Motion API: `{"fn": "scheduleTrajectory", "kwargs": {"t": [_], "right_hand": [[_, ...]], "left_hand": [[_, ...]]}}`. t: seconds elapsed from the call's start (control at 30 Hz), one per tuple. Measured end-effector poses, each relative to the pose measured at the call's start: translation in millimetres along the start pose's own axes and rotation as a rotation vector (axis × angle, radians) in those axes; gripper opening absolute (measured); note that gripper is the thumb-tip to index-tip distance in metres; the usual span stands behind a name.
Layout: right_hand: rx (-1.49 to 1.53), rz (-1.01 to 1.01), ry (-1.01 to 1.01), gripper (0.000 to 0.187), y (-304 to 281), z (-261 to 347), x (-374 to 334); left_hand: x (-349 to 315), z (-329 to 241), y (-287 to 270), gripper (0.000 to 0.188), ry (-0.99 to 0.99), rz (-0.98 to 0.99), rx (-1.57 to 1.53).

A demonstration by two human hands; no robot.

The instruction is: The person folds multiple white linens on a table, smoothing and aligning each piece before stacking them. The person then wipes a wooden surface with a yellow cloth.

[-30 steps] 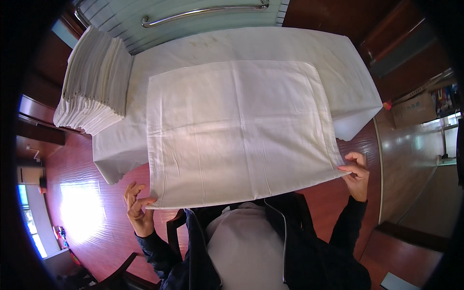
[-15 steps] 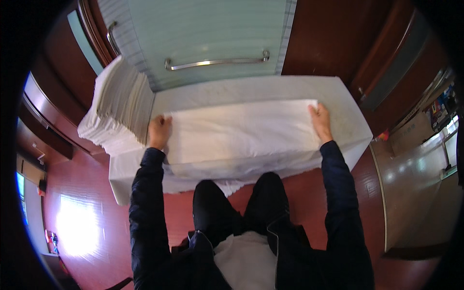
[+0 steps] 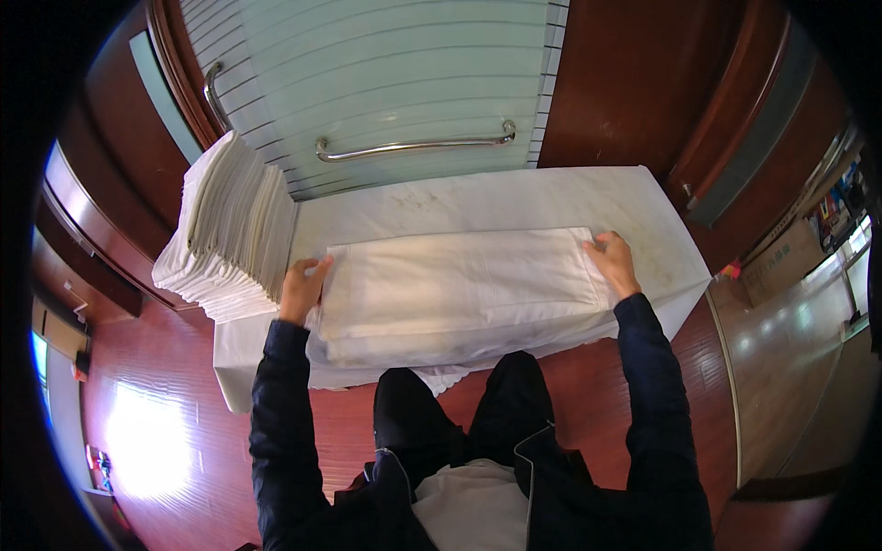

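A white cloth (image 3: 459, 285), folded into a long rectangle, lies flat on the white-covered table in front of me. At its left end, my left hand (image 3: 303, 290) has its thumb and fingers apart, close to the far left corner. My right hand (image 3: 616, 264) is by the far right corner, thumb and forefinger parted at the cloth's edge. Neither hand appears to grip the cloth, though the fingertips lie very near it. Slight creases run along the cloth's right end.
A tall stack of folded white cloths (image 3: 230, 234) leans on the table's left end. Behind the table (image 3: 514, 197) is a glass door with a metal handle (image 3: 418, 147). My knees are close to the table's near edge. A cardboard box (image 3: 781, 262) stands at the right.
The cloth now lies flatter, and its far corners have come free of my fingers, which have loosened. The whole view has shifted, so the table appears lower.
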State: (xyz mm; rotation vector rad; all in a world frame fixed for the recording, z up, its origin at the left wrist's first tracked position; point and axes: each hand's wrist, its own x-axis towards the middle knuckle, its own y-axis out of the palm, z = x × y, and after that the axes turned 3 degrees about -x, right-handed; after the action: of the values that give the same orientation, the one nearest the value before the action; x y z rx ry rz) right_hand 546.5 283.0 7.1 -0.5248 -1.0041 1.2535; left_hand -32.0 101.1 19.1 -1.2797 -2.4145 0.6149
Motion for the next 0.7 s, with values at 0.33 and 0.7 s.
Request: {"fn": "scheduleTrajectory", "kwargs": {"t": [0.33,0.7], "right_hand": [[-0.234,-0.015,0.062,0.045,-21.8,27.1,-57.3],[-0.439,0.012,0.052,0.042,-27.4,35.1,-58.2]], "left_hand": [[-97.9,-4.8,11.4,0.047,0.220,-0.266,0.099],[-89.0,-18.8,6.4,0.037,0.406,-0.245,0.564]]}}
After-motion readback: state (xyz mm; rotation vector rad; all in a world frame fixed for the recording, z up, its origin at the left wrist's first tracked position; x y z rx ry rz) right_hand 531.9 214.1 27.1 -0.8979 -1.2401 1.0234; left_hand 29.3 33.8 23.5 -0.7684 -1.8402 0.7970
